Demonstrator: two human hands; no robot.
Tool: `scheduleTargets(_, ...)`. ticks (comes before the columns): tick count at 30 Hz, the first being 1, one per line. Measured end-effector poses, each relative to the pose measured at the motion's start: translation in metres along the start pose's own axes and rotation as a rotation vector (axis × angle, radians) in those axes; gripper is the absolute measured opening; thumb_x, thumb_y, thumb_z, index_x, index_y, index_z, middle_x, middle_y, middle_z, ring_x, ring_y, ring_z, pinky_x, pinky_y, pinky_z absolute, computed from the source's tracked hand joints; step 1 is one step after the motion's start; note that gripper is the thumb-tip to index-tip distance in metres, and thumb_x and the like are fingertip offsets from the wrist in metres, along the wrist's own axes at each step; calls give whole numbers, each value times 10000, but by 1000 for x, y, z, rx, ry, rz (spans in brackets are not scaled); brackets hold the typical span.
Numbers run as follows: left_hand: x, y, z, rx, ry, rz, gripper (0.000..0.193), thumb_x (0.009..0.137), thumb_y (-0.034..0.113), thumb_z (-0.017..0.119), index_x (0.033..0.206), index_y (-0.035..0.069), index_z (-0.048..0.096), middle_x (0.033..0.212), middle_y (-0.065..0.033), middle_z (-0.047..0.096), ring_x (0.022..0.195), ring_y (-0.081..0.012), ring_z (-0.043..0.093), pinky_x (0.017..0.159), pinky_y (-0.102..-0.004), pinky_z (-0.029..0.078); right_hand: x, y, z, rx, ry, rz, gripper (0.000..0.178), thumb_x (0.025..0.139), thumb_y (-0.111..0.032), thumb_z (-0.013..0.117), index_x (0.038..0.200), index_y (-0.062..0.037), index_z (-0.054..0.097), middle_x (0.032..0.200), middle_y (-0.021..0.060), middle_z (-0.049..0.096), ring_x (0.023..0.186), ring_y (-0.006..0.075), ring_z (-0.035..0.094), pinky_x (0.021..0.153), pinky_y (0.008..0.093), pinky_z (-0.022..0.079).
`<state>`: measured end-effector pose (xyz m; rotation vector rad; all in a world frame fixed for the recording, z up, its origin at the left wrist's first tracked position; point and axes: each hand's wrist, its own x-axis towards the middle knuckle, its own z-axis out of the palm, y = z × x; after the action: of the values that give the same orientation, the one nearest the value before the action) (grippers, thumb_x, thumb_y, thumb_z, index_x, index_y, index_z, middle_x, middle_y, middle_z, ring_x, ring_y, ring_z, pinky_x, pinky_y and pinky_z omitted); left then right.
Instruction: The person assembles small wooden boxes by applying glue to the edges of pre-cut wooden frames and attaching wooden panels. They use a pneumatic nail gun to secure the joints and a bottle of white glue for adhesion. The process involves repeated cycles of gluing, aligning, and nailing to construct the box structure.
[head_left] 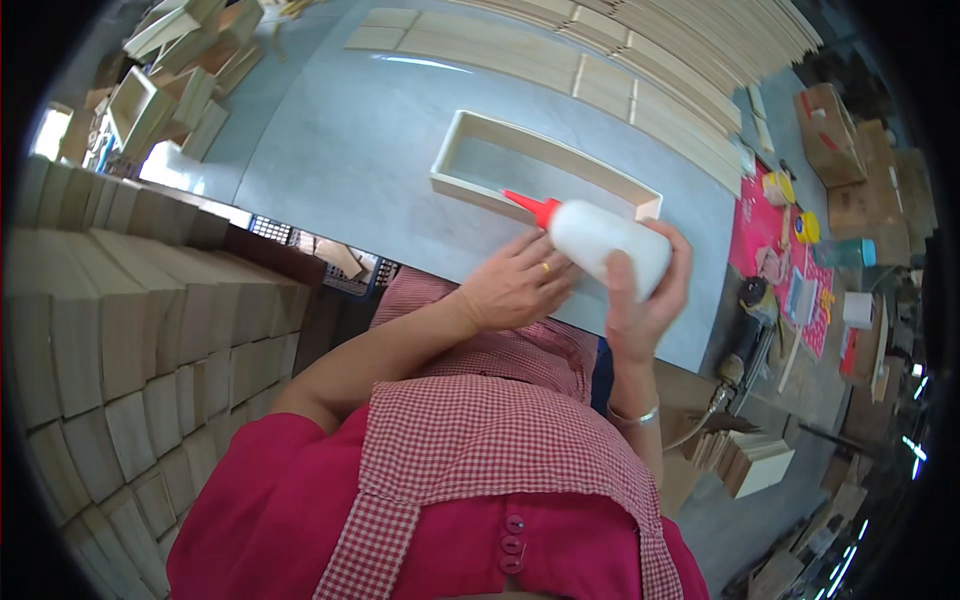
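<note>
My right hand (648,290) is wrapped round a white squeeze bottle (605,235) with a red pointed nozzle. The bottle is tilted on its side, and its tip points left over the near wall of a long wooden frame (540,145). This pale rectangular frame lies on the grey tabletop (345,150), which shows through its middle. My left hand (520,282) lies at the table's near edge, fingers stretched toward the frame's near wall and partly under the bottle. Whether those fingertips touch the wall is hidden.
Flat wooden strips (490,50) line the far side of the table. Stacked wooden blocks (120,330) rise at my left, and open wooden boxes (145,110) stand beyond them. A pink-covered bench (748,225) with yellow-lidded tubs is at the right, near cardboard boxes (830,130).
</note>
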<state>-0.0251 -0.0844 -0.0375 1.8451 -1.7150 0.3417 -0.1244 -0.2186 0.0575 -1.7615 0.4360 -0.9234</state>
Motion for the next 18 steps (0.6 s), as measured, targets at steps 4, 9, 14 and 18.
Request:
scheduleTargets(4,-6,-2,8,-12,6,-3,343,844,253,695,1122,54,690,1266,-110,616,1249,-289,536,1084,-486,429,11,13,55,42,-103,-52,557,817,-253,841,1219,-2,549,1093,125,634,963,211,632,824,347,538)
scheduleTargets(9,-6,-4,16,-37,48,-3,316,848,249,684,1097,54,691,1193,-100,631,1230,-284,538,1069,-486,439,18,15,72,-53,-178,-98,556,817,-260,845,1214,-2,552,1011,143,667,891,237,665,784,363,552)
scheduleTargets(14,-6,-2,8,-51,55,-8,262,845,255,688,996,43,716,1195,-103,636,1266,-295,525,1089,-499,427,17,12,51,-129,-144,-123,535,823,-233,833,1213,12,560,1043,151,664,903,234,662,785,356,548)
scheduleTargets(18,2,0,3,-34,103,0,260,845,264,697,964,34,724,1180,-116,632,1254,-296,537,1106,-502,425,13,10,24,-189,-85,-105,523,827,-217,824,1216,17,563,1068,147,661,921,220,652,794,341,535)
